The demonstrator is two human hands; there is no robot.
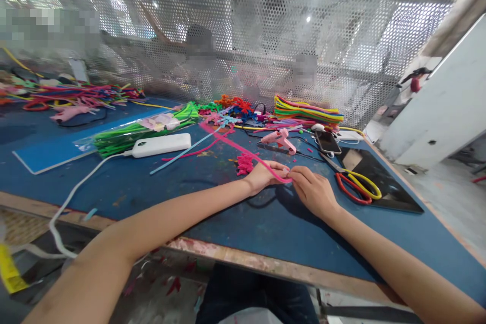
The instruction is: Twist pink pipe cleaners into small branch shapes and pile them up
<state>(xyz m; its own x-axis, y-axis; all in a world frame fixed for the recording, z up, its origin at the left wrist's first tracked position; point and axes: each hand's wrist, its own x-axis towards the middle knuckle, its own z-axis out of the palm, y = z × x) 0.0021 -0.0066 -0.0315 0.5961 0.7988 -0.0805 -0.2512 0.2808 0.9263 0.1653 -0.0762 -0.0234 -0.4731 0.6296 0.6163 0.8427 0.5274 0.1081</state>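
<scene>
A long pink pipe cleaner [243, 150] runs from the back of the table down to my two hands, its near end bent between them. My left hand [267, 176] is closed on it, thumb and fingers pinched together. Close beside it on the right, my right hand [313, 190] pinches the same pipe cleaner at its end. Just behind my left hand lies a small pile of twisted magenta pipe-cleaner pieces [245, 163]. The exact tip of the pipe cleaner is hidden by my fingers.
Red-and-yellow-handled scissors [357, 186] lie right, partly over a black panel [397, 187]. Behind are a pink glue gun [279, 140], a phone [327, 142] and coloured pipe-cleaner bundles [307, 111]. To the left lie a white power bank [162, 145] and bagged green pipe cleaners [125, 136]. A perforated screen [243, 35] stands behind.
</scene>
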